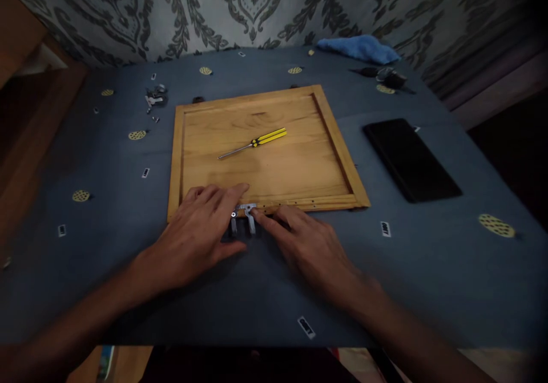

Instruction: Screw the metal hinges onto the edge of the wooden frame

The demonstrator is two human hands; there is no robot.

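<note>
A square wooden panel (338,149) with a raised frame lies on a blue cloth-covered table (428,257). A yellow-handled screwdriver (257,141) rests on the panel's middle. At the panel's near edge sits a small metal hinge bracket (244,218). My left hand (201,229) lies flat with its fingers stretched over the panel's near rail, just left of the bracket. My right hand (306,243) reaches in from the right, its fingertips touching the bracket against the rail.
A black phone (411,157) lies right of the panel. A blue cloth (359,47) and dark small items (387,76) sit at the far right. More metal fittings (154,97) lie far left. Patterned wall stands behind.
</note>
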